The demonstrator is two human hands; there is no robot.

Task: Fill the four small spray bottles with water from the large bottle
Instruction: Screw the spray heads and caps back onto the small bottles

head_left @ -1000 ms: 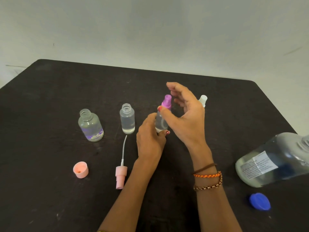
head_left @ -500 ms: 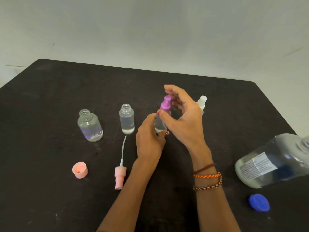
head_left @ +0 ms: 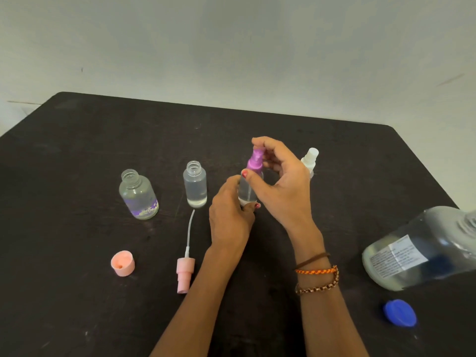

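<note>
My left hand (head_left: 229, 210) grips the clear body of a small spray bottle (head_left: 246, 193) standing on the black table (head_left: 77, 150). My right hand (head_left: 280, 186) pinches its purple spray top (head_left: 255, 162) between thumb and fingers. An uncapped cylindrical bottle (head_left: 195, 184) holding water stands left of it. Further left is an uncapped round bottle with purple flowers (head_left: 138, 194). A white-topped spray bottle (head_left: 310, 158) stands behind my right hand, mostly hidden. The large water bottle (head_left: 422, 249) sits open at the right edge.
A pink spray head with its dip tube (head_left: 186, 266) lies in front of the cylindrical bottle. A pink cap (head_left: 122, 262) lies to its left. The blue cap (head_left: 399, 313) of the large bottle lies near the front right. A pale wall stands behind the table.
My right hand's fingers have shifted slightly around the purple spray top. My left hand stays on the bottle's body. Nothing else on the table has moved.
</note>
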